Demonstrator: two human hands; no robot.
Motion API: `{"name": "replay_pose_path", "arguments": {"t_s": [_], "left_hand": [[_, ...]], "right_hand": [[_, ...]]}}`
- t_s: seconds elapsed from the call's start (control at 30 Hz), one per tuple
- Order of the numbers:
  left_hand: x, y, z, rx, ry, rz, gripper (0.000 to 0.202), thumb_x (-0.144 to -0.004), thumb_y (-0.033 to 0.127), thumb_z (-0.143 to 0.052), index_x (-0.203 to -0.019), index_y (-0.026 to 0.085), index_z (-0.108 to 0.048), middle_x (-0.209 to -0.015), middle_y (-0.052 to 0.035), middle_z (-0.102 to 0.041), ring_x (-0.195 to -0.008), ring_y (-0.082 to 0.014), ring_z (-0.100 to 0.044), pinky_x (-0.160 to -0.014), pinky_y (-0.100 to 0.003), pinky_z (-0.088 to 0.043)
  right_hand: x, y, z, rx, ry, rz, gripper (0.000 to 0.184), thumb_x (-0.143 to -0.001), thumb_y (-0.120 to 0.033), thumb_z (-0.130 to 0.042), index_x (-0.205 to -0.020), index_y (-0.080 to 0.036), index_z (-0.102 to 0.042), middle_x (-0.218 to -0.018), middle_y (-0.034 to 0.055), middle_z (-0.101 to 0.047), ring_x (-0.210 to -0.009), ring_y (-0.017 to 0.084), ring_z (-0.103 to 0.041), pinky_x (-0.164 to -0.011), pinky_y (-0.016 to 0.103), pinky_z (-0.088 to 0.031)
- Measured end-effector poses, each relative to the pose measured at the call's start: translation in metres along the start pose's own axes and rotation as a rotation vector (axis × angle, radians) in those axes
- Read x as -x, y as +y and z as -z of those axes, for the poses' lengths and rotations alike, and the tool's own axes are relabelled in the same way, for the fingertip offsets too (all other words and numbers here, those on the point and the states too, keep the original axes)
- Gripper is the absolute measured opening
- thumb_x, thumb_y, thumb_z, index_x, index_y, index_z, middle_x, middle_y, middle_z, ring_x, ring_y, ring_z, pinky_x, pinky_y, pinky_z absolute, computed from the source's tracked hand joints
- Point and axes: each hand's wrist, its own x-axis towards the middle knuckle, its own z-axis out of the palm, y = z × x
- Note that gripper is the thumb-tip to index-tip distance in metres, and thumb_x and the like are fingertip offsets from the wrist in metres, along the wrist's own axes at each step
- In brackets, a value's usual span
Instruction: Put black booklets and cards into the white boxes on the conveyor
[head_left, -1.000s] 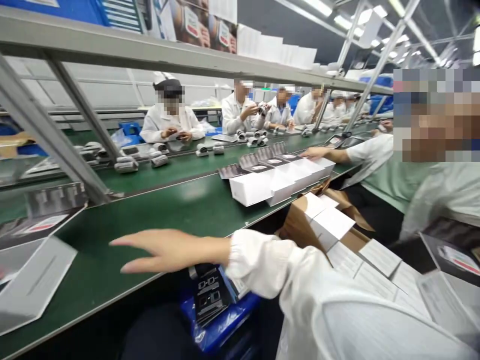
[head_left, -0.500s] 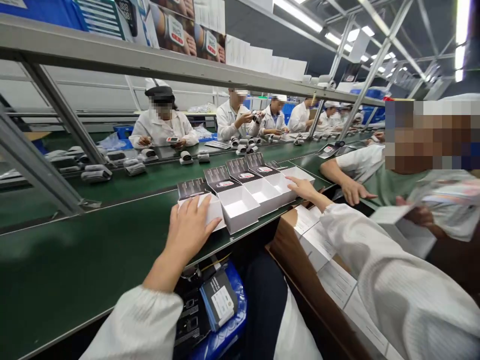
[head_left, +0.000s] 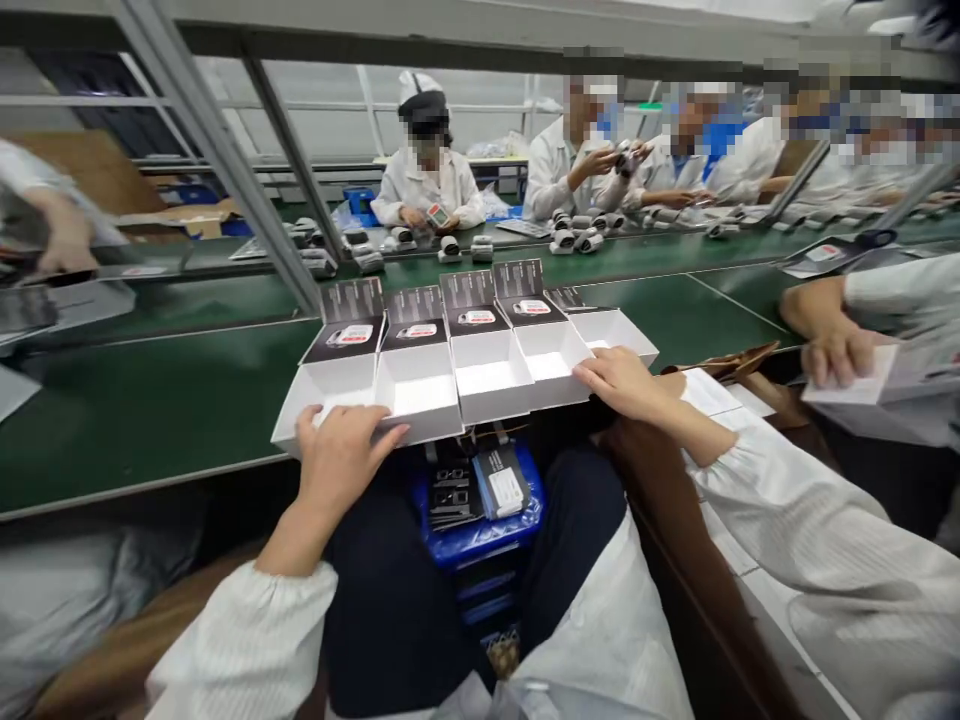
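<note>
Several open white cardboard boxes [head_left: 487, 375] stand side by side along the near edge of the green work surface. Their dark printed lids lean back, showing pictures of a white device, and the boxes I can see into hold nothing. My left hand [head_left: 337, 460] grips the front wall of the leftmost white box [head_left: 330, 385], fingers over the rim and thumb along the outside. At the row's other end, my right hand [head_left: 630, 385] holds the front rim of the right-hand white box [head_left: 619, 335]. Its fingertips are partly hidden.
Below the edge, a blue bin [head_left: 480, 545] contains dark booklets [head_left: 502, 485]. A brown carton [head_left: 660, 500] with white boxes is at my right. A co-worker's hand [head_left: 840, 355] rests on a white box there. Opposite, people in white coats sit behind grey cuffs [head_left: 577, 235].
My view has turned right-to-left and lower. The leftmost box, tilted under my left hand before, now stands open in line with the others. My right hand stays at the row's right end.
</note>
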Motion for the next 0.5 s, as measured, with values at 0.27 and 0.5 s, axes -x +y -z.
{"name": "replay_pose_path", "arguments": {"t_s": [0.27, 0.5], "left_hand": [[0.060, 0.040, -0.018, 0.108, 0.095, -0.062, 0.039, -0.093, 0.025, -0.052, -0.131, 0.018, -0.054, -0.140, -0.0176, -0.054, -0.138, -0.0331, -0.043, -0.115, -0.059, -0.027], [0.124, 0.089, -0.080, 0.078, -0.556, -0.140, 0.055, -0.087, 0.001, -0.039, -0.140, 0.012, -0.050, -0.146, -0.0179, -0.050, -0.139, -0.0318, -0.044, -0.111, -0.052, -0.039]], "right_hand": [[0.045, -0.097, -0.051, -0.068, 0.187, 0.282, 0.023, -0.100, -0.025, -0.049, -0.110, -0.021, -0.069, -0.120, 0.0115, -0.067, -0.120, 0.027, -0.055, -0.113, 0.052, -0.028], [0.074, -0.148, -0.139, 0.095, -0.263, 0.436, 0.028, -0.095, -0.008, -0.054, -0.120, -0.011, -0.067, -0.128, 0.0167, -0.064, -0.118, 0.027, -0.059, -0.112, 0.048, -0.036]]}}
